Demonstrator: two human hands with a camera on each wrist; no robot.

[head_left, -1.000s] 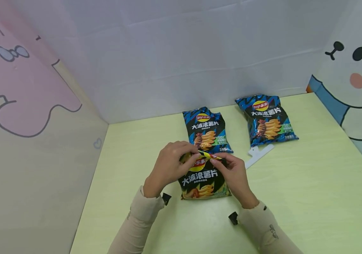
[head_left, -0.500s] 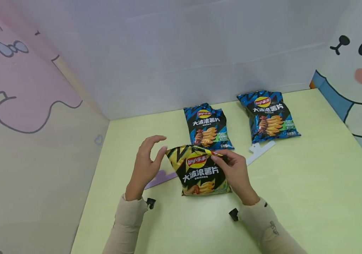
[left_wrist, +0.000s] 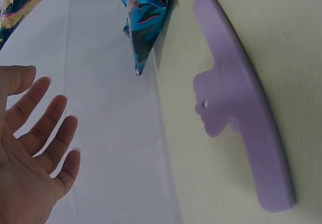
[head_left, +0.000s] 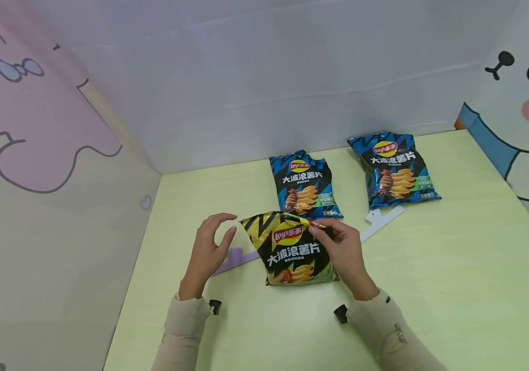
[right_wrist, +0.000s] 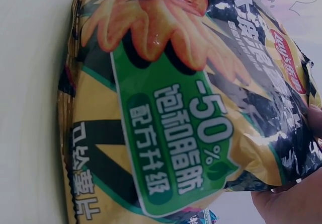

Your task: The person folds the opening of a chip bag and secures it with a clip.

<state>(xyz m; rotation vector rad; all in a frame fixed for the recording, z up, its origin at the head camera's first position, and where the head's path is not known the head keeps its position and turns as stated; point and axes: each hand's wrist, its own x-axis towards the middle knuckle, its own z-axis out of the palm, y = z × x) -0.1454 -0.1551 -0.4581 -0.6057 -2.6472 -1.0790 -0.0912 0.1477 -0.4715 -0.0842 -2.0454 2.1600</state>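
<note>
We see a pale green table [head_left: 455,293] against a whitish wall [head_left: 264,77], cartoon drawings [head_left: 37,123] at both sides; the right hand [head_left: 345,255] pinches the top of a yellow-and-black bag [head_left: 292,260] reading Lay's 乐事, 大波浪薯片 and -50%, in front of a blue Lay's bag [head_left: 305,185]; the left hand [head_left: 206,251], thumb and fingers wide apart, hovers near the purple clip [left_wrist: 241,103]

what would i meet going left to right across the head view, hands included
Left hand → purple clip → yellow-and-black chip bag → right hand → farther-right blue chip bag
</note>
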